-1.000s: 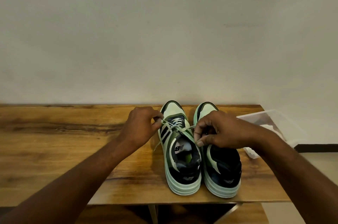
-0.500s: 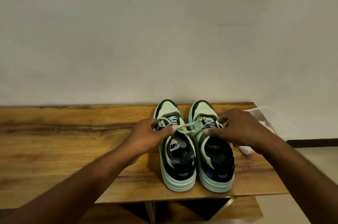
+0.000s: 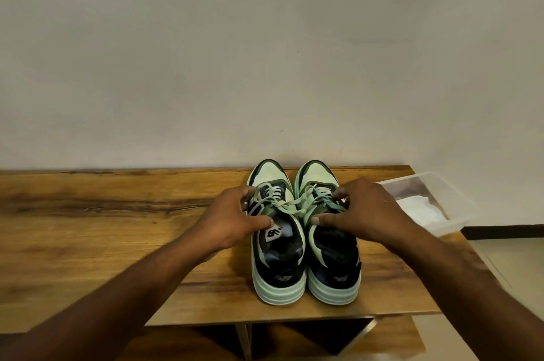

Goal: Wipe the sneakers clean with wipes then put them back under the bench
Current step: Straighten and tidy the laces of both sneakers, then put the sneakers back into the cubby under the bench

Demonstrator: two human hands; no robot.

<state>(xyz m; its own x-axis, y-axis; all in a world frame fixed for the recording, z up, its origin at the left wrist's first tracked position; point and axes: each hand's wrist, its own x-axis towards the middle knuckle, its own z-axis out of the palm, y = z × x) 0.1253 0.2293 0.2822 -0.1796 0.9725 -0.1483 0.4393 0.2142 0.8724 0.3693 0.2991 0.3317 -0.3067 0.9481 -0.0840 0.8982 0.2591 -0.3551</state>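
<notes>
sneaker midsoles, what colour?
Pale mint green on both sneakers, ridged at the heels; head view shows it.

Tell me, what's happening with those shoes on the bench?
A person has a pair of green and black sneakers standing side by side on a wooden bench, toes to the wall. The left hand and right hand are both working at the pale green laces between the two shoes. A clear plastic box with something white inside sits at the bench's right end.
</notes>
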